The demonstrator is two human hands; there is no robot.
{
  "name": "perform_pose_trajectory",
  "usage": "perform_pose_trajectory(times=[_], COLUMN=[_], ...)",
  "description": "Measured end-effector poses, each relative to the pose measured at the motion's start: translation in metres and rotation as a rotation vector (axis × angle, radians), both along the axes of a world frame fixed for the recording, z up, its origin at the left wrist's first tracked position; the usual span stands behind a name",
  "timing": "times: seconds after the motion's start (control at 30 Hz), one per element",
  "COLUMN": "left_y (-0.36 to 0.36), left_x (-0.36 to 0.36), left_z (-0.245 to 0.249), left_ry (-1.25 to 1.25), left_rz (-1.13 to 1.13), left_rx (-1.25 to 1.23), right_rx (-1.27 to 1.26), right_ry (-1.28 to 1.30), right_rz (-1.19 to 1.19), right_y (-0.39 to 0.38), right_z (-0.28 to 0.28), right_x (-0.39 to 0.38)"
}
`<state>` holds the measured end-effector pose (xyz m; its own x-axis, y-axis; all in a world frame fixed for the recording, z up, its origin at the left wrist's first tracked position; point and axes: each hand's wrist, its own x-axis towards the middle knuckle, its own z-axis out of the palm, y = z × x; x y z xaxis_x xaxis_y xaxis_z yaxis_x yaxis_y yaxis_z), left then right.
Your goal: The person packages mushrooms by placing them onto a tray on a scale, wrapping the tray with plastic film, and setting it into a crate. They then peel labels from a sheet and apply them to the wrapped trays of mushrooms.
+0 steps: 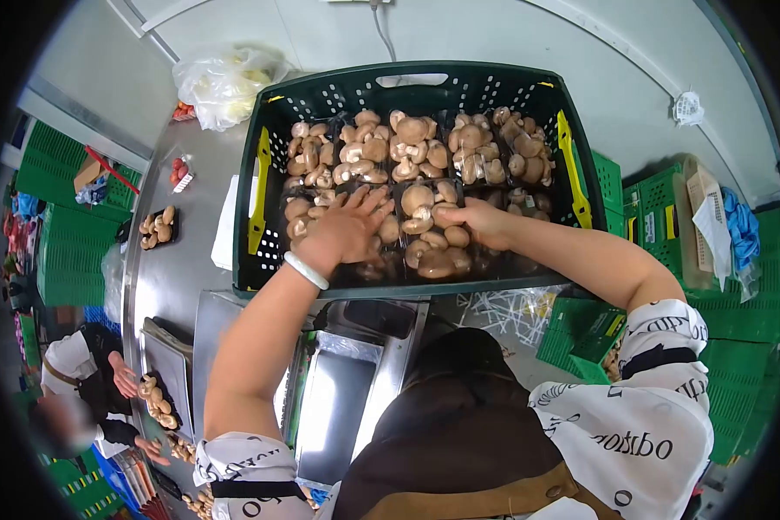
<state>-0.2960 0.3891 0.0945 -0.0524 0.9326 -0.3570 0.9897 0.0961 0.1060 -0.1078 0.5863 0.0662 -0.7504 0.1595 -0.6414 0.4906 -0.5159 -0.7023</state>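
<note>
A dark green crate (pixel 412 74) with yellow side handles stands in front of me, filled with wrapped packs of brown mushrooms. My left hand (pixel 351 230) lies over the front-left packs, palm down and fingers spread. In the front middle of the crate, my right hand (pixel 481 224) grips the right side of a mushroom pack (pixel 433 247); its thumb reaches over the top and its other fingers are mostly hidden. Behind both hands runs a row of packs, among them a mushroom pack (pixel 418 143) in shiny clear film.
On the steel table (pixel 178 282) at left sit a small mushroom tray (pixel 158 228) and a pack of red produce (pixel 180 175). A plastic bag (pixel 225 82) lies behind them. Another person's hand (pixel 123 374) is at lower left. Green crates (pixel 659 217) stand at right.
</note>
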Motion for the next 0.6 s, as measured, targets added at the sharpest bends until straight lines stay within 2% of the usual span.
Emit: perform_pose_trajectory(times=[0.03, 0.07, 0.13, 0.2, 0.23, 0.27, 0.3, 0.33, 0.4, 0.43, 0.47, 0.53, 0.57, 0.6], left_y=[0.000, 0.000, -0.004, -0.003, -0.001, -0.001, 0.001, 0.003, 0.011, 0.005, 0.004, -0.003, -0.009, -0.020], left_x=[0.000, 0.002, 0.000, -0.003, -0.008, 0.000, 0.003, 0.002, -0.005, -0.001, -0.003, -0.009, -0.014, -0.009], left_z=[0.004, 0.007, 0.008, -0.024, -0.045, -0.021, 0.001, -0.005, -0.046, -0.019, -0.017, -0.005, 0.004, 0.019], left_ry=[-0.016, -0.034, -0.096, -0.083, -0.173, -0.178, -0.240, -0.227, -0.159, -0.127, -0.153, -0.236, -0.361, -0.500], left_rz=[0.000, 0.006, 0.030, 0.046, 0.031, 0.099, 0.145, 0.160, 0.071, 0.063, 0.053, 0.019, 0.102, 0.183], left_rx=[-0.001, 0.002, 0.045, 0.142, 0.247, 0.136, 0.022, -0.035, 0.055, -0.008, 0.026, 0.160, 0.284, 0.405], right_rx=[0.102, 0.243, 0.527, 0.867, 1.323, 1.492, 1.618, 1.633, 1.509, 1.464, 1.423, 1.484, 1.459, 1.430], right_ry=[0.030, -0.068, -0.247, -0.235, -0.159, -0.214, -0.041, 0.062, 0.123, 0.143, 0.141, 0.067, 0.154, 0.110], right_rz=[0.082, 0.171, 0.380, 0.675, 0.754, 0.768, 0.752, 0.740, 0.870, 0.927, 0.979, 1.059, 1.060, 1.063], right_y=[0.001, 0.009, 0.014, 0.025, 0.025, 0.018, 0.016, 0.011, -0.008, -0.006, -0.005, -0.022, -0.027, -0.027], right_z=[-0.011, -0.017, -0.001, 0.038, 0.051, 0.073, 0.079, 0.084, 0.087, 0.052, 0.023, 0.033, 0.049, 0.054], right_x=[0.000, 0.005, 0.006, 0.010, 0.017, 0.020, 0.020, 0.017, 0.002, 0.000, -0.007, -0.022, -0.026, -0.027])
